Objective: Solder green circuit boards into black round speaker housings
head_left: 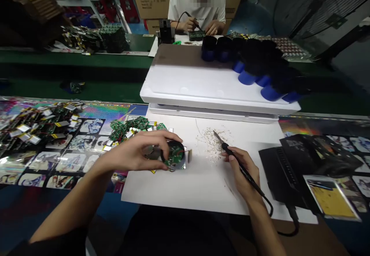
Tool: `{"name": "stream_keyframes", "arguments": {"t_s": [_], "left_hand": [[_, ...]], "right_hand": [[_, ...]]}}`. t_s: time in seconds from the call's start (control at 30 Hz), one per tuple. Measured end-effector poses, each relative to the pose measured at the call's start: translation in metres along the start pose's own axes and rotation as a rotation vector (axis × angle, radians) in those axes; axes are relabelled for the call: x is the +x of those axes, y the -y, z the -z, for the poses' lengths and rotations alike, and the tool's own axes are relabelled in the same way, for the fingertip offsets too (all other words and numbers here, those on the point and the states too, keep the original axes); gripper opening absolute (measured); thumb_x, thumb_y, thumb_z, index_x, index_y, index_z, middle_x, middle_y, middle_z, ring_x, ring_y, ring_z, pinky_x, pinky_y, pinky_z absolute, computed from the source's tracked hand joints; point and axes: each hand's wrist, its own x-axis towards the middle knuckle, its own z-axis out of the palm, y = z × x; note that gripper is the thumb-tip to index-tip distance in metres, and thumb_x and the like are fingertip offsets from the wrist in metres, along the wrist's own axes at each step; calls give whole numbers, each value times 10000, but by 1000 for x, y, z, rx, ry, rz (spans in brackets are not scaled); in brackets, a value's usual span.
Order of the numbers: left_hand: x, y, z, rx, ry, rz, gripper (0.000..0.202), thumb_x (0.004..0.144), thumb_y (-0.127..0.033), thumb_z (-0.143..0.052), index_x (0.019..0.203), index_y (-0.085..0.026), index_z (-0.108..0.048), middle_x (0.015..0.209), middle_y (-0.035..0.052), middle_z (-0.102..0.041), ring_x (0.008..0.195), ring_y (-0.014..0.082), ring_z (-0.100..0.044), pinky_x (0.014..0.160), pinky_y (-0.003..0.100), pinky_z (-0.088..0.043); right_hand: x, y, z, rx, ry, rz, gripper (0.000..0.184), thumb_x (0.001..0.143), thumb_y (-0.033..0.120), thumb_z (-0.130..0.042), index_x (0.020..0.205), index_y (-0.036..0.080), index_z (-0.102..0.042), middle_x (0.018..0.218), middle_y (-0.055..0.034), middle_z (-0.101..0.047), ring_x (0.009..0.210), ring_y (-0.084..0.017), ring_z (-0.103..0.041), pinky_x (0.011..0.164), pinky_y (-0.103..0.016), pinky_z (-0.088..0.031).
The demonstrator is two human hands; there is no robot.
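My left hand (141,152) is curled over a round black housing with a green circuit board (175,154) inside it, gripping it on the white sheet (208,186). My right hand (241,167) holds a black soldering iron (228,148) like a pen, its tip pointing up-left, a little to the right of the board and not touching it. A scatter of solder crumbs (212,140) lies beneath the tip. The iron's cable (270,206) runs back toward the black station (291,171) on the right.
A pile of small green boards (130,127) lies behind my left hand, more boards with batteries (34,125) far left. A white foam tray (214,82) carries blue-and-black cylinders (260,67). Across the bench another person (199,5) solders.
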Motion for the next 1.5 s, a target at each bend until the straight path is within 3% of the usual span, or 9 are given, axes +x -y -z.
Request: {"name": "stream_keyframes", "arguments": {"t_s": [0.23, 0.37, 0.5, 0.77, 1.0, 1.17, 1.27, 1.33, 1.5], "left_hand": [[-38, 23, 62, 130, -532, 170, 309, 802, -423, -943, 867, -235, -707, 1354, 53, -770, 1330, 295, -703, 1161, 521, -599], [-41, 61, 92, 165, -843, 254, 501, 719, -560, -963, 864, -214, -631, 1348, 42, -761, 1329, 285, -688, 1215, 622, -532], [-28, 111, 118, 184, -979, 375, 680, 614, -720, -934, 877, -197, -587, 1381, 68, -721, 1323, 278, -670, 1240, 586, -507], [9, 164, 139, 270, -897, 574, 428, 644, -414, -880, 876, -162, -623, 1278, 165, -726, 1155, 280, -713, 1094, 430, -559], [40, 134, 156, 366, -966, 513, 322, 734, -311, -759, 989, -189, -604, 1195, 102, -727, 1181, 269, -682, 1064, 393, -552], [111, 80, 153, 379, -986, 247, 249, 903, -369, -631, 1070, -184, -640, 1187, 89, -744, 1123, 228, -699, 1041, 352, -564], [169, 56, 134, 418, -713, 86, 356, 954, -440, -618, 1169, -167, -694, 1198, 112, -766, 1104, 248, -712, 1014, 370, -580], [209, 52, 118, 458, -545, 89, 436, 927, -437, -668, 1258, -155, -699, 1235, 137, -768, 1143, 282, -711, 1051, 399, -569], [277, 67, 90, 467, -514, 135, 457, 800, -291, -800, 1232, -175, -702, 1424, 178, -689, 1364, 358, -598, 1168, 449, -498]], "right_hand": [[0, 0, 0, -27, -14, 31, 370, 1008, 510, -675, 1252, 234, -706, 1045, -83, -844, 841, -207, -786, 835, -389, -657], [2, 0, 0, -33, 3, 15, 386, 1004, 524, -675, 1253, 231, -704, 1057, -87, -848, 839, -205, -786, 830, -386, -652], [3, 0, -1, -16, -21, -7, 409, 1001, 559, -662, 1230, 224, -708, 1013, -87, -850, 828, -214, -792, 838, -399, -653], [-4, -4, 2, 9, -106, 64, 448, 954, 555, -719, 1232, 203, -725, 956, -80, -837, 774, -217, -780, 775, -369, -662], [-2, -14, 0, -201, -233, 130, 492, 859, 604, -774, 1184, 236, -747, 992, -80, -842, 848, -263, -823, 665, -299, -644], [-5, -5, -3, -209, -159, 205, 357, 1000, 559, -638, 1179, 271, -751, 786, -5, -770, 671, -201, -768, 661, -273, -631], [-7, 0, -4, -205, -115, 251, 344, 1057, 519, -566, 1228, 290, -757, 701, 19, -698, 591, -184, -711, 650, -277, -619], [-5, 0, -3, -207, -80, 316, 330, 1065, 491, -559, 1224, 290, -766, 692, 17, -669, 580, -182, -698, 630, -276, -614], [-1, -4, 3, -219, -35, 441, 265, 1061, 406, -581, 1190, 281, -776, 788, -21, -689, 619, -181, -702, 607, -270, -617]]}}
